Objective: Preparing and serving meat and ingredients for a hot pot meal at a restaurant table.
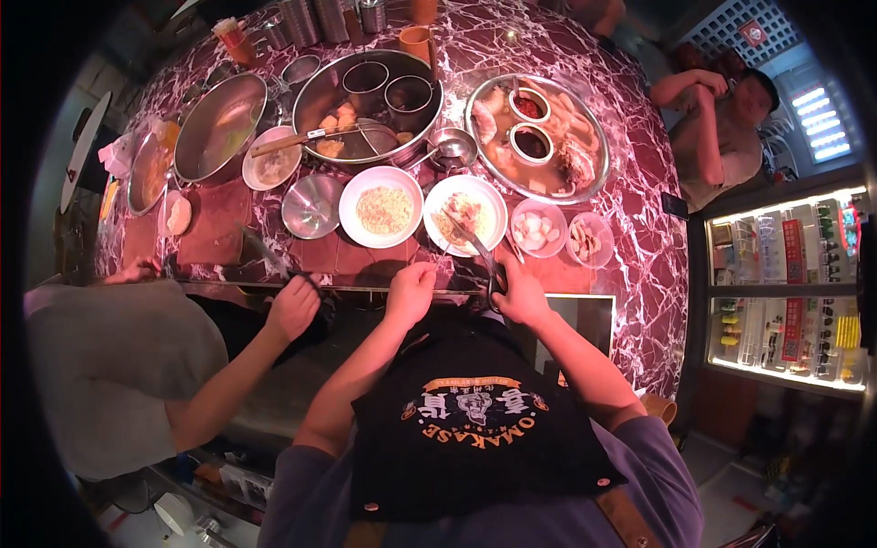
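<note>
My right hand (523, 294) is wrapped round the black handles of a pair of scissors (481, 251). The blades slant away from me into a white bowl (501, 239), among pieces of meat (464, 214) lying on pale noodles or a similar shredded food. Near the table's front edge, my left hand (411, 293) is closed, fingertips pressed together; whatever it may hold is hidden. Just left of the scissors' bowl stands a second white bowl (347, 224) of pale crumbly-looking food. To the right, a small clear bowl (517, 245) has round white pieces, and another (603, 263) holds sliced brownish pieces.
A big steel pot (300, 100) with broth and a strainer (376, 137) stands behind the bowls. Right of it is a steel basin (598, 123) of meat with two sauce cups. A steel bowl (311, 207) sits left. A co-worker's hand (294, 308) is close at left; another person (722, 137) is across.
</note>
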`<state>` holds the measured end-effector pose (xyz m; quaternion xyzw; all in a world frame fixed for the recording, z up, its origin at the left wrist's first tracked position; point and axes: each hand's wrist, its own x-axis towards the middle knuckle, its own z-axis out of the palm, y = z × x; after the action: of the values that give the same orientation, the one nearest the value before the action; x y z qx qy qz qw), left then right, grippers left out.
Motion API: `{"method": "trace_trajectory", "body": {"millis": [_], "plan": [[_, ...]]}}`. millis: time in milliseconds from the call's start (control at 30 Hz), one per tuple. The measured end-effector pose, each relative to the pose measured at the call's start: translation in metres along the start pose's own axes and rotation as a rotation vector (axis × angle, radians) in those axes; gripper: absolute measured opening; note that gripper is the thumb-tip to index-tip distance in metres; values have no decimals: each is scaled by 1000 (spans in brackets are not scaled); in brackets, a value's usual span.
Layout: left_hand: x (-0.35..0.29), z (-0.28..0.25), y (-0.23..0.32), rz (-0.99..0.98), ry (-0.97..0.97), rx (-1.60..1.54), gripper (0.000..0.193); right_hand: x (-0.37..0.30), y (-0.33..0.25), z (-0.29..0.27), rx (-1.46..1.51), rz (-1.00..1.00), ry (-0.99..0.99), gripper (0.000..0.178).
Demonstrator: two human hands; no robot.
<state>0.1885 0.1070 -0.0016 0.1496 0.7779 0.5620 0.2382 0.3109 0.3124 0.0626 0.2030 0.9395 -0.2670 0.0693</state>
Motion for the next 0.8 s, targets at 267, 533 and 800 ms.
{"method": "trace_trajectory", "body": {"millis": [267, 533, 800], "plan": [[-5, -9, 8, -81, 29, -102, 19, -38, 22, -31, 35, 104, -69, 62], [-12, 12, 14, -110, -22, -191, 20, -13, -6, -14, -147, -14, 89, 63], [-15, 17, 27, -210, -58, -267, 19, -1, 8, -5, -213, -57, 64, 62]]}}
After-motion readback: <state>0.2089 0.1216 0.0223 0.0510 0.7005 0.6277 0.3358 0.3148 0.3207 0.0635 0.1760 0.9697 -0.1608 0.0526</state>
